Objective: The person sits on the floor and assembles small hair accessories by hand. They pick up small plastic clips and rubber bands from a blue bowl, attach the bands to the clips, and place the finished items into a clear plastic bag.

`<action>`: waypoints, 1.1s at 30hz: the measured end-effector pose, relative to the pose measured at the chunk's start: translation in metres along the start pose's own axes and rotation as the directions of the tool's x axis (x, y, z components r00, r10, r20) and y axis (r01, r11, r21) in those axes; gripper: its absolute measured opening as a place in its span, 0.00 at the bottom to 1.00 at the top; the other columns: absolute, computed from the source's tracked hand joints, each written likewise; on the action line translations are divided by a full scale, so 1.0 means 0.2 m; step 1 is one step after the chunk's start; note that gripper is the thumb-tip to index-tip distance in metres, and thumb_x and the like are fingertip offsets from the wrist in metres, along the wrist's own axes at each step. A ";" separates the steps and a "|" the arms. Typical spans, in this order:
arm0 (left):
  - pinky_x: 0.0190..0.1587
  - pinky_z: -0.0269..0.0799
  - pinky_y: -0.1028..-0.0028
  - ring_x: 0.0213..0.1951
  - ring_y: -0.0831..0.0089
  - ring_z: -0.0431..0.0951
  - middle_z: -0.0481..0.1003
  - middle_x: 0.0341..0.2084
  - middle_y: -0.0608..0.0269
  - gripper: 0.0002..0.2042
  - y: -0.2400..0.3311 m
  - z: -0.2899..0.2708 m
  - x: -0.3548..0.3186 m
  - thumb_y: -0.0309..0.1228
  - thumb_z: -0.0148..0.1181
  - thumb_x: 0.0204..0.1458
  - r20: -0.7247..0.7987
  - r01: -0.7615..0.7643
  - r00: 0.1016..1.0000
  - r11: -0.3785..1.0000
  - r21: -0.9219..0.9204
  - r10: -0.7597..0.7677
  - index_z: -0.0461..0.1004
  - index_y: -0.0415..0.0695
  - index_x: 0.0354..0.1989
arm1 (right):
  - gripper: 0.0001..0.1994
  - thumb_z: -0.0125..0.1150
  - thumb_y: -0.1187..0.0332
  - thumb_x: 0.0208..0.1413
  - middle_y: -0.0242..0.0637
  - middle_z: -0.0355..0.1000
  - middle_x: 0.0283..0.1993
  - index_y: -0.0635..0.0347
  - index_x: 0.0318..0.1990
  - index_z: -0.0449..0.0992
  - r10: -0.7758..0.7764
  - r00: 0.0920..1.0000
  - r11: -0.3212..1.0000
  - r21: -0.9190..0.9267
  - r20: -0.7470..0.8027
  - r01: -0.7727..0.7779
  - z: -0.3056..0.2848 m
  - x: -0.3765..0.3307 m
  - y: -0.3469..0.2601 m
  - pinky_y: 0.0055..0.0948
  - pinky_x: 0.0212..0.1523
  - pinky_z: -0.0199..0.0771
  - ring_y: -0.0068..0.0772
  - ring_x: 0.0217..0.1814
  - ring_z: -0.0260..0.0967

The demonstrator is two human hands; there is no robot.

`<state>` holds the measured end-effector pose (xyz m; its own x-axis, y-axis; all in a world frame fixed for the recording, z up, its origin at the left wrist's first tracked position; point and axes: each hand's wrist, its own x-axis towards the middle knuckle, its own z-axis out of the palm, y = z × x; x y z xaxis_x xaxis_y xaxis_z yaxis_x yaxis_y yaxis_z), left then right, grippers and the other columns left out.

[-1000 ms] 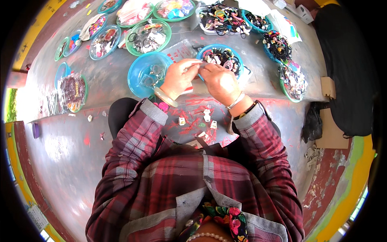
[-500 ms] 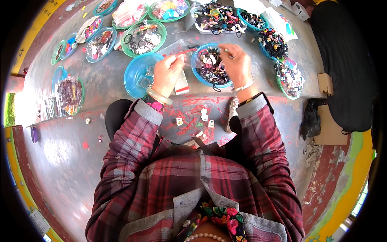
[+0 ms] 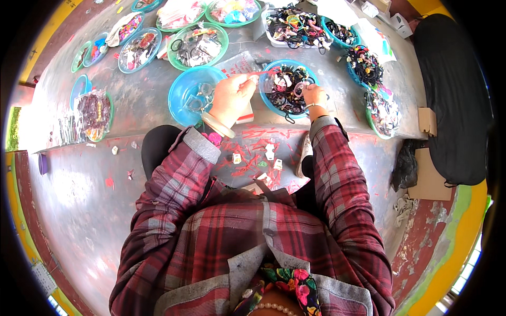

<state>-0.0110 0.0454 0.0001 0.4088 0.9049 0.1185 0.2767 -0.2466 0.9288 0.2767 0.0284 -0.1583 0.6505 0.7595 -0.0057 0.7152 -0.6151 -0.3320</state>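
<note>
My left hand (image 3: 233, 97) is above the near edge between two blue basins, thumb and fingertips pinched together. A thin reddish strip shows by its fingertips; I cannot make out exactly what it is. My right hand (image 3: 315, 96) reaches down at the right rim of the blue basin (image 3: 262, 87), its fingers bent and closed against the pile, partly hidden. Inside lie dark hair ties (image 3: 287, 100) with small charms and white tags, and a pink ring (image 3: 300, 88) beside my fingertips. Left of it, the other blue basin (image 3: 176, 100) holds a few clear pieces.
Green bowls (image 3: 179, 60) and a white tray (image 3: 274, 39) of hair ties stand farther back. More filled bowls line the right, near a black bag (image 3: 453, 105) and cardboard box (image 3: 427, 121). Red scraps and white tags (image 3: 270, 152) litter the lower level between my legs.
My right hand has dropped from above the hair-tie basin to its contents at the right side. My left hand stays pinched in nearly the same place. The whole view has shifted slightly.
</note>
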 end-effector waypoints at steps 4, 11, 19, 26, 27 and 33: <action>0.34 0.69 0.80 0.31 0.80 0.74 0.77 0.28 0.61 0.10 -0.02 -0.01 0.00 0.29 0.53 0.51 -0.017 -0.015 1.000 1.000 0.011 0.015 0.74 0.35 0.37 | 0.13 0.59 0.57 0.41 0.47 0.73 0.29 0.56 0.27 0.77 -0.026 0.999 0.984 0.175 0.025 0.021 -0.14 -0.02 -0.09 0.36 0.34 0.71 0.45 0.32 0.72; 0.31 0.68 0.79 0.28 0.80 0.74 0.76 0.25 0.60 0.09 -0.06 0.00 0.01 0.29 0.53 0.51 0.042 -0.032 0.999 0.998 0.062 0.030 0.75 0.36 0.35 | 0.05 0.58 0.70 0.48 0.34 0.73 0.25 0.62 0.27 0.73 -0.224 0.914 0.394 0.889 0.338 -0.232 -0.62 -0.11 -0.31 0.18 0.27 0.68 0.20 0.27 0.70; 0.22 0.62 0.70 0.18 0.67 0.69 0.69 0.14 0.53 0.11 -0.02 0.01 0.00 0.34 0.52 0.49 0.067 0.006 0.998 1.000 0.017 -0.007 0.74 0.37 0.29 | 0.04 0.56 0.76 0.50 0.31 0.73 0.30 0.63 0.33 0.73 -0.523 0.845 0.226 0.974 0.111 0.012 -0.94 -0.48 -0.53 0.17 0.33 0.70 0.18 0.31 0.69; 0.22 0.61 0.76 0.19 0.81 0.66 0.68 0.13 0.61 0.10 -0.01 0.04 -0.01 0.30 0.51 0.50 0.138 0.070 0.988 0.998 -0.004 -0.069 0.75 0.38 0.34 | 0.04 0.58 0.77 0.46 0.31 0.73 0.28 0.62 0.32 0.74 -0.575 0.817 0.502 0.776 -0.030 0.382 -0.85 -0.53 -0.59 0.17 0.31 0.68 0.15 0.31 0.68; 0.22 0.61 0.76 0.19 0.81 0.66 0.68 0.14 0.60 0.10 -0.01 0.04 -0.01 0.30 0.51 0.50 0.139 0.044 0.989 0.999 0.000 -0.044 0.75 0.39 0.34 | 0.05 0.58 0.76 0.44 0.34 0.73 0.28 0.60 0.31 0.74 -0.585 0.811 0.541 0.729 -0.032 0.420 -0.85 -0.53 -0.59 0.20 0.31 0.68 0.21 0.29 0.70; 0.26 0.67 0.70 0.23 0.64 0.73 0.72 0.19 0.50 0.11 -0.02 0.04 -0.01 0.31 0.50 0.48 0.149 -0.058 0.987 0.998 0.028 0.053 0.75 0.41 0.34 | 0.05 0.57 0.73 0.42 0.37 0.72 0.27 0.58 0.29 0.74 -0.722 0.685 0.580 0.455 -0.099 0.676 -0.87 -0.52 -0.59 0.31 0.31 0.68 0.38 0.30 0.69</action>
<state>-0.0056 0.0418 -0.0072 0.5481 0.8286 0.1140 0.2766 -0.3082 0.9102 0.1695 -0.0156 0.0452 -0.0451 0.9433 0.3288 0.7383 0.2532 -0.6251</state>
